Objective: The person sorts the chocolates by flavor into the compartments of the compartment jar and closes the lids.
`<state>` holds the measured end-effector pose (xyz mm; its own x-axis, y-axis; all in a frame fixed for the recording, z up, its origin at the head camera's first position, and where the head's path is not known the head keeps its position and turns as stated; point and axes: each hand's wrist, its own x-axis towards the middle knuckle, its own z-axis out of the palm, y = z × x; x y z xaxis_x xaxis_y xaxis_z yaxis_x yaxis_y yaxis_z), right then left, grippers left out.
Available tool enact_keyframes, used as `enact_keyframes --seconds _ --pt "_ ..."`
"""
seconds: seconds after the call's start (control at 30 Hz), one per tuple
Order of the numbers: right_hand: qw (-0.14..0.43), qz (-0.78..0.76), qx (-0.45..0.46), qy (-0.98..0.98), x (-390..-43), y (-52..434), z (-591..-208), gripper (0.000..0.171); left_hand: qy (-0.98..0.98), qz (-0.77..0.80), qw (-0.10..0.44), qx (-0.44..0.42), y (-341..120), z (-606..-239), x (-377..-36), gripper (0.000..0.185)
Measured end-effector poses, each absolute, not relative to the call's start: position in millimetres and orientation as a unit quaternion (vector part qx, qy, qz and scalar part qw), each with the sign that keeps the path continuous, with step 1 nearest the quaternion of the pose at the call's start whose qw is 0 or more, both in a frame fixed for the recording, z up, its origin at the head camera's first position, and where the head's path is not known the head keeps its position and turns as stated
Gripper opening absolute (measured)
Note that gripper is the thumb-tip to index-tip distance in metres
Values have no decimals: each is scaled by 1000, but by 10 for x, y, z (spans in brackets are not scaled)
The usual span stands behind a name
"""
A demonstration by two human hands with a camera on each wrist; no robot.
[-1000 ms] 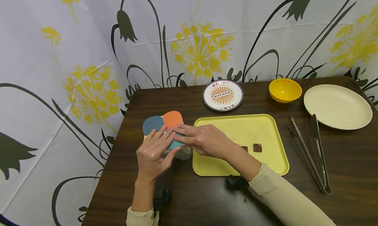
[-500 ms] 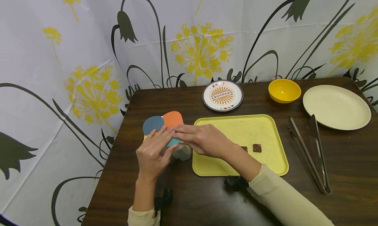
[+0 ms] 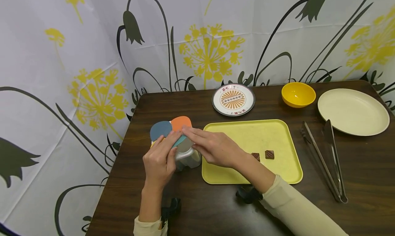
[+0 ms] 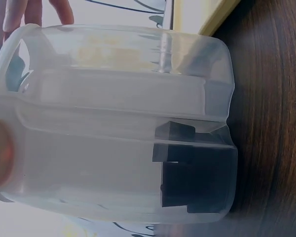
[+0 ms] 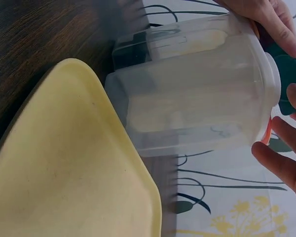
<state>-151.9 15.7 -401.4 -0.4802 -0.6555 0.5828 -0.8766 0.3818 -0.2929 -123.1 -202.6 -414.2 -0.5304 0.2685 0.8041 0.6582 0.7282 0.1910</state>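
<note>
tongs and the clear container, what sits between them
In the head view, the yellow tray lies between the clear container and the tongs, carrying two brown squares.

Both forearms reach forward over the table's left part, sleeves cream. The left hand [image 3: 160,160] and right hand [image 3: 213,147] meet, fingers gently curled, fingertips touching.

Both hands cover near half of container [image 3: 185,157] top, so teal lid [image 3: 180,140] mostly hidden. Dark contents [image 4: 195,173] behind cloudy plastic, can't tell what. Chocolate [image 3: 255,156] half behind right hand [image 3: 216,148]. Plate lettering [image 3: 233,99] too small to read.
</note>
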Motion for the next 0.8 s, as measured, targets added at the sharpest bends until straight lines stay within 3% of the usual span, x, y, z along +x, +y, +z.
enact_keyframes --seconds 0.53,0.8 --pt "157 318 444 -823 -1441 344 -4044 63 -843 -260 399 -251 -2014 -4155 -1236 37" --pt "145 324 379 -855 -1343 700 -4052 61 -840 -263 402 -251 -2012 -4162 -1240 36"
